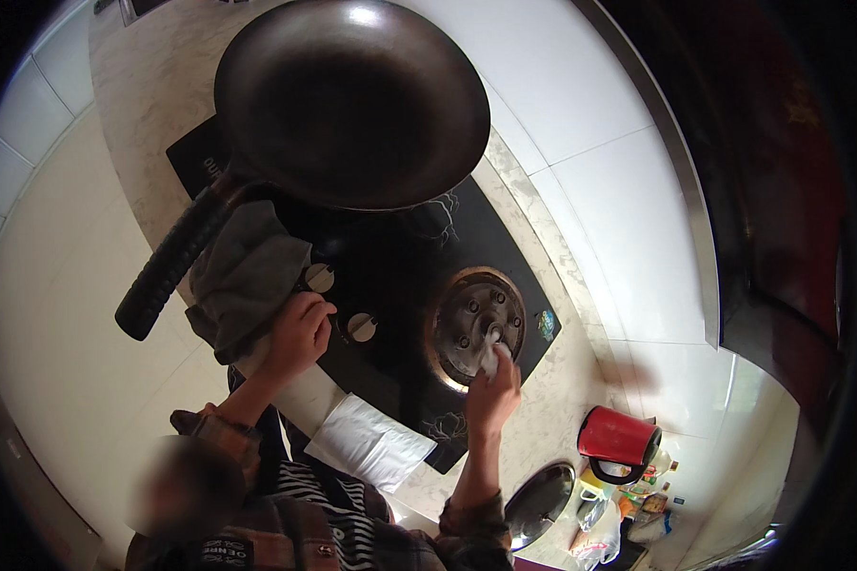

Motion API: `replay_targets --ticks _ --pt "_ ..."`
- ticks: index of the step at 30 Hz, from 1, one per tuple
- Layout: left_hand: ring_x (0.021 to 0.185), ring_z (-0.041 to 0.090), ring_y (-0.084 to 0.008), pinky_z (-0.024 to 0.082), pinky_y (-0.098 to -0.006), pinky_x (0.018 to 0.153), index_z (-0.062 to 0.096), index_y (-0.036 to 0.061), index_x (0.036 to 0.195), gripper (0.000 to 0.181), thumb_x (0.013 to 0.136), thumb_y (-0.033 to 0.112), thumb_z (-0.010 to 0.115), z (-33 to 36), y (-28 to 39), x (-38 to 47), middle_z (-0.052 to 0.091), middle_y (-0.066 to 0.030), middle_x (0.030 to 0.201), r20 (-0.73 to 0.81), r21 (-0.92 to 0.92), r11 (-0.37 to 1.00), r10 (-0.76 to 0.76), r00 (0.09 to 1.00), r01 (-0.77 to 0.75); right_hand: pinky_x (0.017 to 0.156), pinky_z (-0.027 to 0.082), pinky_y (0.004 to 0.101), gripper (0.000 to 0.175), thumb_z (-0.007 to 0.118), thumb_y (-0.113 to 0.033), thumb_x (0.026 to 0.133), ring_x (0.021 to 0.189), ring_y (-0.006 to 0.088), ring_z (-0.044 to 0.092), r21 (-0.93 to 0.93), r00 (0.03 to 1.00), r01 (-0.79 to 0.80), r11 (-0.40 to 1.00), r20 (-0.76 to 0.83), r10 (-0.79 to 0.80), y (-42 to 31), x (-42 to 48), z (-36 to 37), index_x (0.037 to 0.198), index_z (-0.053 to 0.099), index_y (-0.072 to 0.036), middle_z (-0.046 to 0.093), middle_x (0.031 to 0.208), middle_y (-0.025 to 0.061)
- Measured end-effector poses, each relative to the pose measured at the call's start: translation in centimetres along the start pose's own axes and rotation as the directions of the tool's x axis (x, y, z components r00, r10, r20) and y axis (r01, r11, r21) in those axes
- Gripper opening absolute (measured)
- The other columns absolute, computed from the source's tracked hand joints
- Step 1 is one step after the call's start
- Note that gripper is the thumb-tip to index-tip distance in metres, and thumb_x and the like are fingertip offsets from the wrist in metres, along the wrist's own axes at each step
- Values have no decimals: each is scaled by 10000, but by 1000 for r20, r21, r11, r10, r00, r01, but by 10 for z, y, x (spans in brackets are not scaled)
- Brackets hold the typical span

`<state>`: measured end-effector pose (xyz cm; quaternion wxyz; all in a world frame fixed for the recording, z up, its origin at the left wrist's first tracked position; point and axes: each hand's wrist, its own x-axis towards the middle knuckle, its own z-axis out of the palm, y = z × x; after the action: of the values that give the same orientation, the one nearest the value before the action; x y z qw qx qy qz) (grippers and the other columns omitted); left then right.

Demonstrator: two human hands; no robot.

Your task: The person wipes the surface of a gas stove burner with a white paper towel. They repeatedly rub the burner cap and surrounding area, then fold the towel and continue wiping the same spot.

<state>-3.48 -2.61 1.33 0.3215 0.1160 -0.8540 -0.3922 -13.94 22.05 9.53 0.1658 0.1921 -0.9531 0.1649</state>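
My right hand (496, 396) presses a crumpled white tissue (491, 357) against the burner (475, 325) of a black glass gas stove (393, 285). The burner has a brownish, stained rim. My left hand (303, 332) is at the stove's front edge, beside two control knobs (362, 327). Its fingers are curled, and whether they grip anything is hidden. A dark grey cloth (250, 264) lies bunched right by that hand. Over the stove's far side stands a large dark wok (350, 107), its ribbed black handle (164, 271) pointing towards the floor side.
A folded white paper sheet (371, 442) lies along the counter's front edge. To the right are a pan lid (543, 503), a red kettle (619, 444), bottles and plastic bags (593, 542). White wall tiles (600, 214) rise behind the stove, with a dark range hood (771, 214) above.
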Motion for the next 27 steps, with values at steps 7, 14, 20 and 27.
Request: replay_targets --ticks 7,14,20,27 --pt "762 558 -267 467 -335 652 586 35 862 164 727 -58 589 5 -1 0 536 -95 855 -2 -13 1000 10 1000 -10 592 523 423 159 567 -128 755 865 302 593 -279 916 170 945 399 -47 -10 33 38 909 589 -96 626 892 94" --pt "745 562 -264 469 -328 633 590 39 859 173 718 -61 597 6 -2 -1 541 -96 843 -24 -34 999 1 1000 -2 590 522 398 174 591 -102 727 833 265 587 -92 926 361 928 152 -345 -14 16 23 902 595 -99 603 832 59" --pt "731 562 -264 469 -330 621 590 42 854 187 707 -73 600 6 -3 0 545 -93 837 -34 -46 999 4 999 -6 592 514 410 122 573 -102 732 836 268 586 -284 904 232 930 416 -98 -13 48 32 851 563 -80 602 863 71" --pt "716 544 -272 459 -338 614 581 45 884 224 708 -93 593 5 -3 2 535 -103 837 -45 -32 998 47 998 -49 549 514 398 57 573 -101 724 786 267 578 -43 916 372 927 182 -359 -13 48 27 773 543 -94 564 769 56"
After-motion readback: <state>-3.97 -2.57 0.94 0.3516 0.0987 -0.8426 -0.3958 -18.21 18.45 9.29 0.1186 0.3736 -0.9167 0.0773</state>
